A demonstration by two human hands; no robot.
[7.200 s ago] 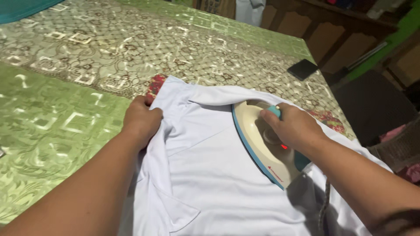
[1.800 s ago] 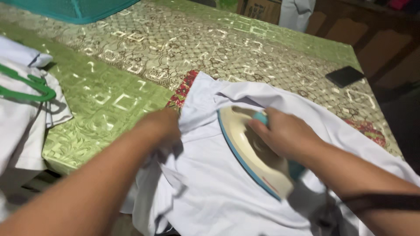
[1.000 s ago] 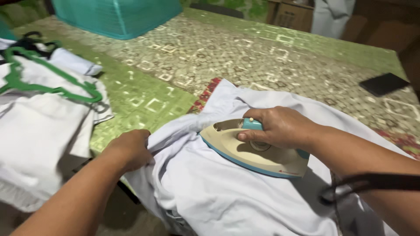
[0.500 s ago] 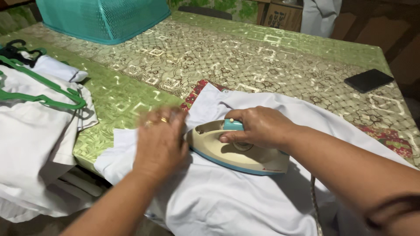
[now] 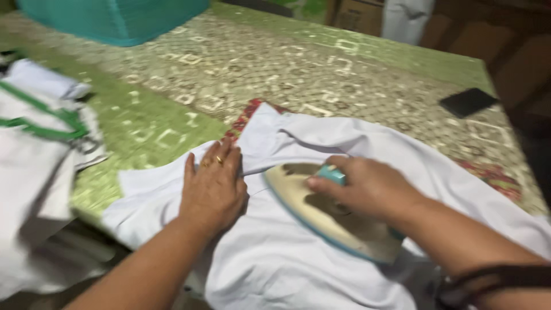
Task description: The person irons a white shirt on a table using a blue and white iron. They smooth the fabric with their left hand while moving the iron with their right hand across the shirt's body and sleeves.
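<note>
While flat on shirt (image 5: pixel 275 270), left hand (image 5: pixel 212 192)

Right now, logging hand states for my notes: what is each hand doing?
Left hand: open, flat on the white shirt, holding nothing.
Right hand: closed around the handle of the iron.

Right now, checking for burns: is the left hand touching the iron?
No, the left hand lies flat on the white shirt beside the iron.
</note>
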